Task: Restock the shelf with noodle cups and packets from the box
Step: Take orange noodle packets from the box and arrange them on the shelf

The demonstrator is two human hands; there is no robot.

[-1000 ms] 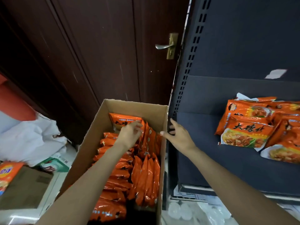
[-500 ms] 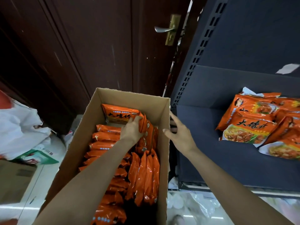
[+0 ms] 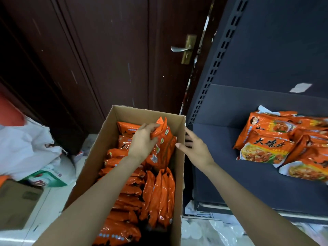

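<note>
The big dark grey metal shelf [image 3: 221, 157] on the right has a lot of bare room on its left side. A heap of shiny orange noodle packets [image 3: 276, 144] already lies on its right side, near the edge. That heap looks loose, so a packet dropped on top could make some slide off.

The tall brown cardboard box [image 3: 178, 157] stands on the floor, touching the shelf's left end. It is packed with more orange packets [image 3: 159, 197], some flat and some standing on their edges. They sit tight together, so a hard pull could drag a neighbour up too, or tip the box.

The left hand [image 3: 143, 139] is inside the box near the back. Its fingers are curled round the tops of a small bunch of upright orange packets [image 3: 164, 137], pinching them. The wrappers look slick and puffy. Held only by the thin top seams, one could slip out and fall back in or onto the floor.

The right hand [image 3: 194, 146] is spread wide with straight fingers, just beside the box's right wall. It holds nothing. I cannot tell if it touches the cardboard. It may need to help hold the bunch.
</note>
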